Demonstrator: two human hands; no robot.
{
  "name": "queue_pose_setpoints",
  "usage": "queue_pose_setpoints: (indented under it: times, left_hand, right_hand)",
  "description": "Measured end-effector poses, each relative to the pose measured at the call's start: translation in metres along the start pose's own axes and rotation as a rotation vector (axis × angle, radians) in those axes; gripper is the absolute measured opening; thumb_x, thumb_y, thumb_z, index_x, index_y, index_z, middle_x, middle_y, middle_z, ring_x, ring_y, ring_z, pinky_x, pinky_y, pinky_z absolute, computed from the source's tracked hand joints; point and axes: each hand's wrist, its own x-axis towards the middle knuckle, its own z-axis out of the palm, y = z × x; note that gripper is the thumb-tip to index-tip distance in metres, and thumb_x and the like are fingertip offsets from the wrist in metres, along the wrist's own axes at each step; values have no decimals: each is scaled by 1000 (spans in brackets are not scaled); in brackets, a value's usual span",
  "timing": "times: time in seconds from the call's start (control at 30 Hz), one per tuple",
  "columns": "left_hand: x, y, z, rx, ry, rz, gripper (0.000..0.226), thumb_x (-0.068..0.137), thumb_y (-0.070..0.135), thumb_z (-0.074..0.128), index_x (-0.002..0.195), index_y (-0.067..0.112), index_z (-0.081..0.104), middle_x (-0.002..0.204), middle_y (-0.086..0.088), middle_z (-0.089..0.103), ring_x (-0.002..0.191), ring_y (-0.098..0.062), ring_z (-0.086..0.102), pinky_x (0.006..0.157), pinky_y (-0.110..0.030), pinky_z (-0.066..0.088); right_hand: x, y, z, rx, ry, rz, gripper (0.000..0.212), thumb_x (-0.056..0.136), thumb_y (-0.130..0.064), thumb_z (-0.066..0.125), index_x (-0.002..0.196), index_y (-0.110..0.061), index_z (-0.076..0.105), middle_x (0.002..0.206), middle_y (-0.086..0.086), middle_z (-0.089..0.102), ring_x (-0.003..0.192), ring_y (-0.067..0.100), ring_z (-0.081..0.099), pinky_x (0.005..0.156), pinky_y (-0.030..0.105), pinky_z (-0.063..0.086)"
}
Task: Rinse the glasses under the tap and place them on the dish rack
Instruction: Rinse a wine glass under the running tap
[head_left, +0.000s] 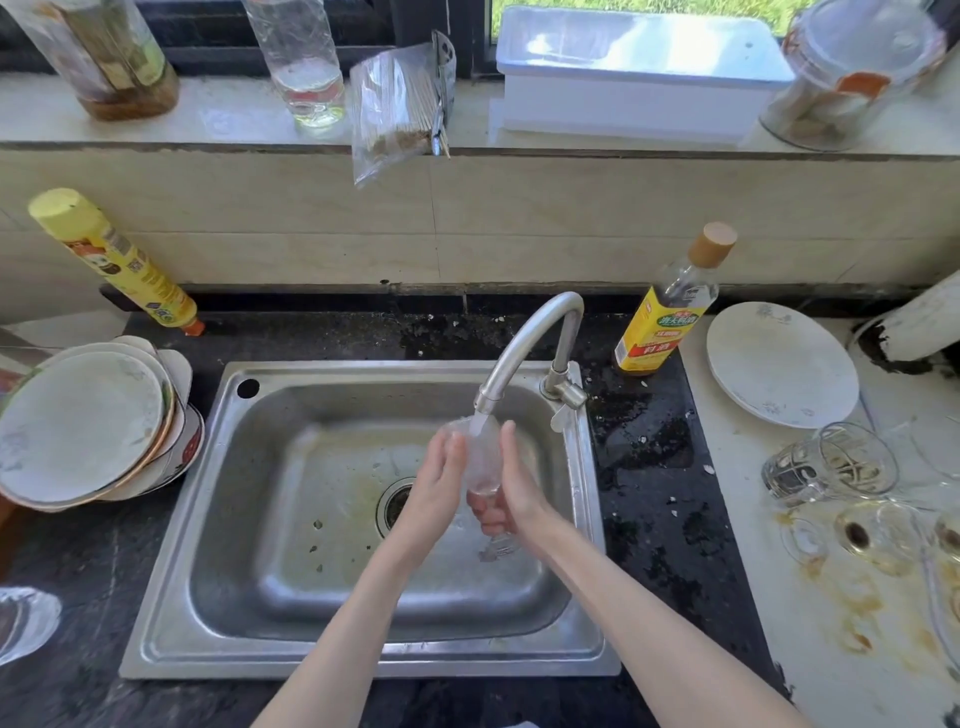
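Observation:
A clear glass (480, 457) is held over the steel sink (270, 519), directly under the tap (524, 343), with water running into its mouth. My left hand (434, 488) presses against the glass's left side with straight fingers. My right hand (514, 486) wraps the right side and bottom, fingers curled under it. Several dirty glasses (831, 465) lie and stand on the stained white counter at the right. Another clear glass (23, 621) shows at the left edge.
A stack of plates and bowls (88, 426) sits left of the sink. A yellow bottle (111, 257) leans at the back left, a sauce bottle (670, 306) stands by the tap, and a white plate (779, 364) lies at the right. Bottles and a white box line the windowsill.

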Motion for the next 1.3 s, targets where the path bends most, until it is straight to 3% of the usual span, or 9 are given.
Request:
queue_pose_setpoints:
  times: [0.13,0.27,0.4,0.5,0.73,0.87,1.03,1.2,1.3]
  left_hand:
    - [1,10,3,-83,90,-30,45,96,50,19,123,20,40,86,-1,61,64,-1,61,63,-15,49]
    - [0,7,5,-96,106,12,41,100,40,17,130,21,36,110,16,49,96,13,49,71,0,42]
    - [4,13,15,-167,278,-5,48,98,46,20,117,16,52,110,-1,59,102,-11,58,86,-26,48]
    - [8,18,15,-274,406,-94,61,100,47,16,101,13,65,93,-4,70,92,-17,66,83,-34,51]
    - [-3,14,23,-126,156,104,30,99,30,30,126,18,36,105,11,50,86,16,52,78,-6,42]
    - [8,8,21,-220,288,9,43,92,56,33,112,21,50,110,-4,58,103,-19,59,92,-43,50]
    - [17,11,9,-167,245,-149,65,90,67,17,126,26,52,133,-3,52,123,-22,49,105,-49,38]
    - [2,11,-2,-26,-19,152,33,95,37,39,125,25,47,132,4,51,117,2,49,96,-13,40]
    - [5,10,-9,78,-49,247,30,84,47,57,97,22,64,119,3,61,100,7,58,82,-9,44]
  right_hand:
    - [8,-5,9,111,-66,-8,75,87,-71,15,86,-14,65,57,0,55,41,6,45,40,19,32]
    - [8,-2,9,126,70,-131,66,95,-56,20,120,-6,54,67,-10,63,47,-2,53,41,13,37]
    - [1,-9,18,-26,125,-242,88,73,-75,19,110,-8,63,49,-10,61,42,-2,54,40,11,39]
    - [-8,-12,25,-103,66,-320,66,71,-80,27,96,-34,68,77,15,69,65,30,66,58,41,56]
    - [3,-12,9,126,198,102,75,93,-64,11,77,-14,64,51,0,44,38,9,33,38,18,21]
    - [-6,-15,11,20,75,-3,72,89,-70,11,71,-23,62,41,-5,38,32,6,28,36,17,18]
    - [-8,-8,15,-93,5,-169,17,95,-44,44,107,-46,56,90,11,60,48,-3,42,46,14,31]
    - [-5,-9,-7,-116,51,0,76,77,-77,8,44,-23,49,44,-6,29,35,9,22,36,17,16]
    - [1,-6,-19,-166,33,22,81,77,-80,6,56,-20,57,44,-4,36,37,9,25,40,21,18]
